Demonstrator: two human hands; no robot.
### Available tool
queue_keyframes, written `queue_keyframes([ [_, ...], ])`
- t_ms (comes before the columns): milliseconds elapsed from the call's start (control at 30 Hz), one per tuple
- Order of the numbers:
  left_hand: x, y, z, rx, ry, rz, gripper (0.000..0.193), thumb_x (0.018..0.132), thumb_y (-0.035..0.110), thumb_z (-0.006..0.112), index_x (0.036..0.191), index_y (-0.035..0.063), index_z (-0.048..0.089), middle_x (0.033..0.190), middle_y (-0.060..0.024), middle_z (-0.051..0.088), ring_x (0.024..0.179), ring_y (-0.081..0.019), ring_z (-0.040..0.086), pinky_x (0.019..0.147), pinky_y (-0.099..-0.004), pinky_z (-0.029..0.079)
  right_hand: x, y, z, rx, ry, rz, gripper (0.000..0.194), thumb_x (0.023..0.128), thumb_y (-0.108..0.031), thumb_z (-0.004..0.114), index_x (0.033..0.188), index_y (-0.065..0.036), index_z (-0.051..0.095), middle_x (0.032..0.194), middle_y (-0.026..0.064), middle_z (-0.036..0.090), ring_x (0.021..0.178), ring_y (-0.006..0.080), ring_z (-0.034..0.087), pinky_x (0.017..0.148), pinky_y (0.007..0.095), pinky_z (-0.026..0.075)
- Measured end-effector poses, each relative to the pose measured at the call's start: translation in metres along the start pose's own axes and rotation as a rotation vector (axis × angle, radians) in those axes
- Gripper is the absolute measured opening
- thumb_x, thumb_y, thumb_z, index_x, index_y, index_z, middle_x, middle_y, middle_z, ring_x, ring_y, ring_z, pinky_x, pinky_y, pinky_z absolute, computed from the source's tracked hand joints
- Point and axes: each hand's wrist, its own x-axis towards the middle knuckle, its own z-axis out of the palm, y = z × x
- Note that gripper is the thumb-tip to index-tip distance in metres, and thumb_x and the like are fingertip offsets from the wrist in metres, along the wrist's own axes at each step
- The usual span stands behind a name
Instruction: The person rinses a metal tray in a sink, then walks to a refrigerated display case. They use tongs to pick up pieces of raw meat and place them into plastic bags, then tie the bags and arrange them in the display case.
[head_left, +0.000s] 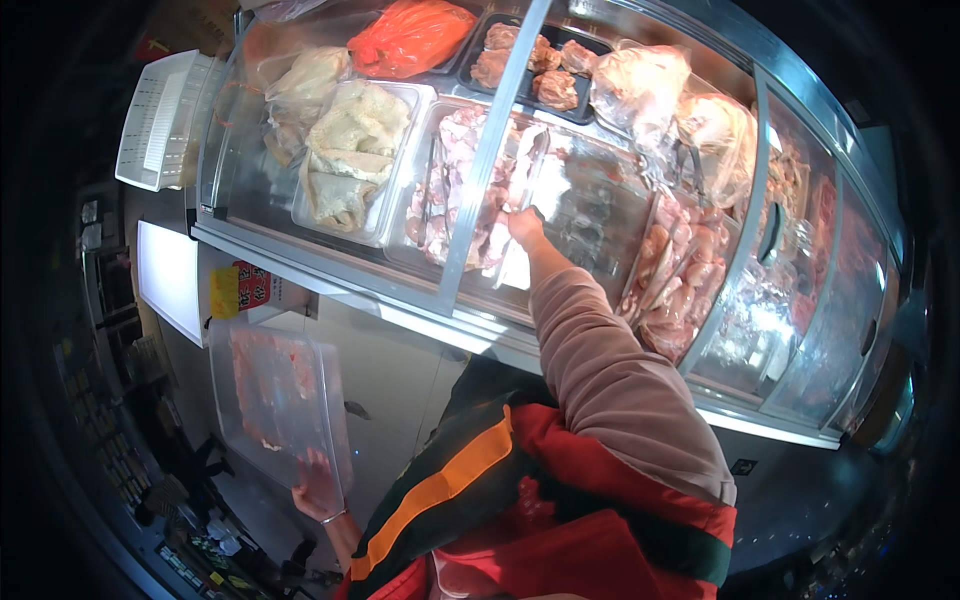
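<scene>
My right hand (527, 227) reaches through the opening of a refrigerated display case, its fingers closed around the near end of metal tongs (538, 156). Beneath and left of it, raw chicken pieces (456, 161) fill a clear tray, where another pair of tongs (429, 187) lies. Just right of my right hand is a bare metal section of the case floor (592, 217). Low at the left, outside the case, my left hand (319, 480) supports a translucent plastic tray (277, 397) by its near corner. Reddish residue clings inside that tray.
Pale folded meat or skin (356, 154) lies in a white tray. An orange-red bag (411, 37), a black tray (480, 67) of meat pieces and bagged poultry (641, 82) line the back. Sliding-door frames (491, 157) cross the case. A white basket (156, 124) stands left.
</scene>
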Motion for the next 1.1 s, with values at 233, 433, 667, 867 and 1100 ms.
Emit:
queue_keyframes([
  [233,-0.004,-0.004,0.0,0.004,0.066,-0.001,0.052,0.067,0.018,0.051,0.116,0.0015,0.05,0.124,-0.0194,0.043,0.115,-0.0304,0.04,0.098,-0.0381,0.033,-0.005,0.009,-0.018,-0.223,0.085,-0.086,0.052,0.082,-0.034,0.055,0.112,0.007,0.042,0.105,0.026,0.057,0.101,0.0381,0.055,0.085,0.0421,0.045],
  [433,0.004,0.002,-0.012,-0.016,0.042,-0.034,0.051,0.067,0.019,0.05,0.115,-0.0003,0.051,0.122,-0.0192,0.044,0.113,-0.0307,0.042,0.098,-0.0395,0.034,-0.02,0.081,-0.084,-0.195,0.136,-0.089,0.067,0.061,-0.05,0.073,0.088,0.01,0.057,0.074,0.0196,0.063,0.06,0.0259,0.064,0.049,0.0361,0.051],
  [667,0.026,0.009,-0.037,-0.081,0.049,-0.108,0.052,0.066,0.019,0.049,0.113,-0.0044,0.051,0.123,-0.0205,0.045,0.117,-0.0339,0.04,0.101,-0.0431,0.031,-0.031,0.139,-0.135,-0.408,0.159,0.162,0.073,0.063,-0.047,0.073,0.103,0.011,0.051,0.09,0.0241,0.062,0.075,0.0297,0.065,0.063,0.0375,0.053],
  [867,0.044,0.026,-0.069,-0.122,-0.059,-0.194,0.055,0.067,0.022,0.048,0.113,-0.0062,0.052,0.127,-0.0223,0.044,0.119,-0.0345,0.039,0.103,-0.0456,0.027,-0.104,0.096,-0.184,-0.288,0.84,-0.563,0.055,0.07,-0.016,0.062,0.118,0.002,0.044,0.098,0.0222,0.052,0.093,0.0373,0.051,0.08,0.0426,0.043],
  [1100,0.058,0.037,-0.067,-0.056,-0.048,-0.165,0.051,0.067,0.025,0.05,0.111,-0.0016,0.054,0.114,-0.0165,0.055,0.106,-0.0293,0.05,0.091,-0.0392,0.038,-0.167,0.09,-0.336,-0.423,1.366,-0.106,0.046,0.074,-0.027,0.057,0.109,0.001,0.049,0.101,0.0229,0.054,0.098,0.0375,0.05,0.086,0.0444,0.039],
])
